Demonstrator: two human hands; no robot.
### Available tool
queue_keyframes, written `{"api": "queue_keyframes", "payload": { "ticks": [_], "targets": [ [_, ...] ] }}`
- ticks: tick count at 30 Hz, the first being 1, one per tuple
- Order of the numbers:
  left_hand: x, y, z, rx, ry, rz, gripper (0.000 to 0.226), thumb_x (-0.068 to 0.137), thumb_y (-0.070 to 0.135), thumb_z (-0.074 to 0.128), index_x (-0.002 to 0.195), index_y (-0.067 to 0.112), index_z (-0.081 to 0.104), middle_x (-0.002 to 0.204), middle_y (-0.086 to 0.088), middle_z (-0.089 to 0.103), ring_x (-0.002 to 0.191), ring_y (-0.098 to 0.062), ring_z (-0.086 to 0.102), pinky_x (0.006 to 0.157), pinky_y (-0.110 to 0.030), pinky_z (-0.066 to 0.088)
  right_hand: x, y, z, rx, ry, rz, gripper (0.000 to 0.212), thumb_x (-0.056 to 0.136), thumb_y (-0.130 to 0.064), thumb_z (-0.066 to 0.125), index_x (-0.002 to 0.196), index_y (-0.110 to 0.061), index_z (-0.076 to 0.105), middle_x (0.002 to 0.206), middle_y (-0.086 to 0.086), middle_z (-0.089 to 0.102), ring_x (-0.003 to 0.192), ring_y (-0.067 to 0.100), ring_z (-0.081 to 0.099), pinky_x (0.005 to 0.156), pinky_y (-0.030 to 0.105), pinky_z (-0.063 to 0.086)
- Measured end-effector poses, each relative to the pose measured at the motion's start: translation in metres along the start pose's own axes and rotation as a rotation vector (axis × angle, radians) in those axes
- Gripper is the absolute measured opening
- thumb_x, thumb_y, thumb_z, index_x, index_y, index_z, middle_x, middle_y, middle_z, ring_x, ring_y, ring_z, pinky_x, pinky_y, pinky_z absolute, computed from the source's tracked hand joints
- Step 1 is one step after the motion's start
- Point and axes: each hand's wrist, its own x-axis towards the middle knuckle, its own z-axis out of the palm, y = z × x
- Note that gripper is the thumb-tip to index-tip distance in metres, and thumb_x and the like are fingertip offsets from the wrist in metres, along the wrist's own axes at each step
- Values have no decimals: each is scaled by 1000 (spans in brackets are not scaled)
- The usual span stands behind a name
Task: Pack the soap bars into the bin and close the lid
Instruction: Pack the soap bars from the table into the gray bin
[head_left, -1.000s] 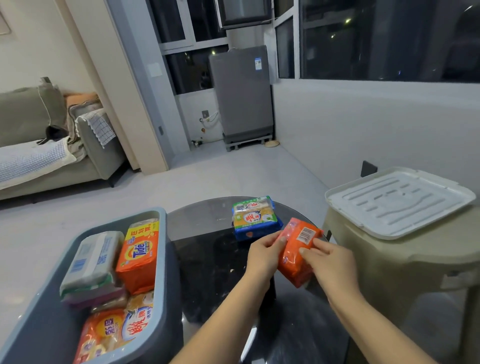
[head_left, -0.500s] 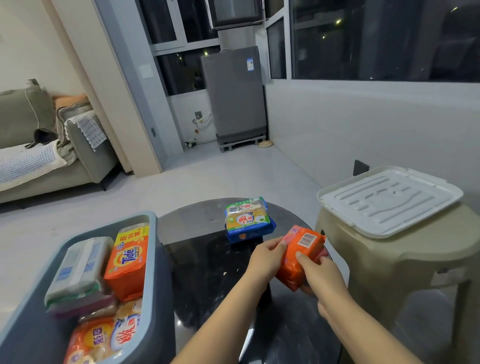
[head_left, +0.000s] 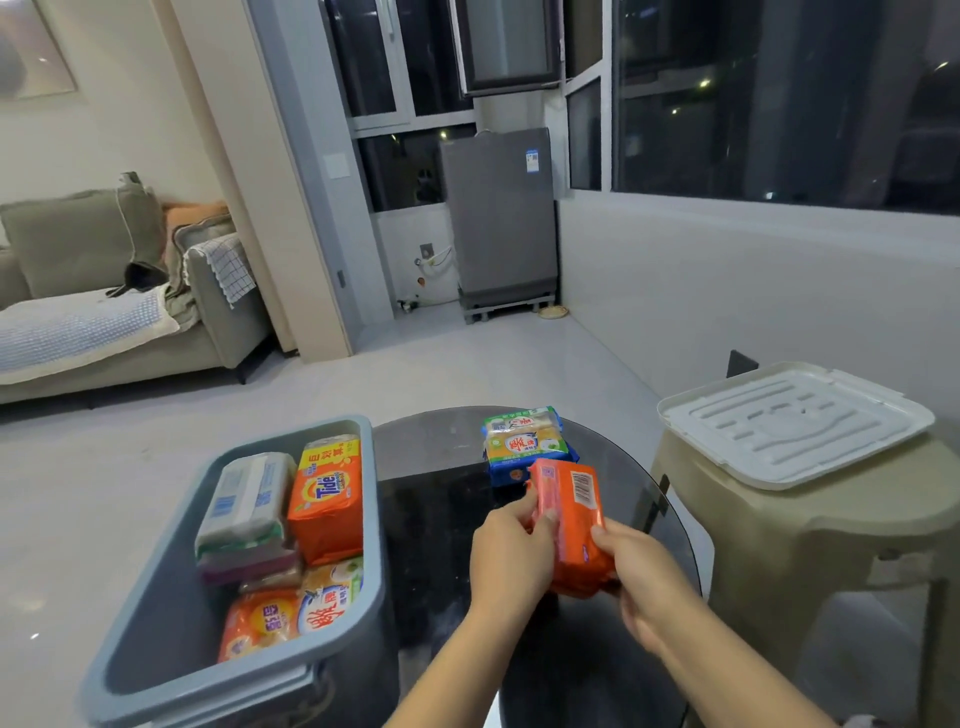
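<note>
- Orange film wrapper is what I have in both hands: the orange soap pack stands on end above the dark glass table, my left hand pinching its left edge with thumb and fingertips, my right hand curled around its lower right corner.
- Slick wrapping and edge-only holds are my first worry. If I let go with one hand before the other has a fuller grip, I judge the pack could twist out and drop onto the glass.
- My target, the grey bin, sits at my left against the table edge, open and partly filled: a Tide pack, a pale blue-white pack stacked on others, and two more packs nearer me.
- The free space looks to be the nearer end of the bin. Dropping the pack on the existing stack instead could leave it proud of the rim, and the lid might then not seat.
- Just beyond my hands, a stack of green-and-blue soap packs waits on the table. A careless swing of the orange pack could knock it, and the far edge of the table is near.
- The white lid lies on the beige plastic stool at my right, overhanging slightly; an elbow could tip it off while I reach across.
</note>
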Motion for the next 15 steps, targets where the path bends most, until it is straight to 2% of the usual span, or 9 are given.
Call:
{"api": "queue_keyframes", "payload": {
  "ticks": [5,8,12,15],
  "targets": [
    [-21,17,-45,3,85,117,35,93,35,51,128,33,58,112,6,71,97,-8,67,88,-34,56,-31,-22,29,61,-116,-145,32,97,-14,38,123,-11,57,97,8,70,87,20,64,65,28,46],
    [-32,27,-74,-20,145,175,38,92,35,54,130,32,55,116,7,69,96,-3,66,85,-27,56,-46,-38,47,78,-177,-209,32,96,-14,41,123,-11,57,108,11,68,95,22,64,68,27,46],
    [-47,35,-114,-192,181,216,38,90,26,58,128,24,59,112,1,72,97,-10,69,87,-37,57,-65,-55,70,15,-256,-297,29,93,-21,50,119,-16,60,107,3,70,99,18,65,81,30,51],
    [-59,35,-145,-295,196,193,34,88,22,62,122,24,63,104,1,75,90,-11,72,82,-36,59,-77,-63,90,-87,-340,-347,29,89,-26,55,117,-20,62,104,-1,72,98,16,67,91,36,52]
  ]
}}
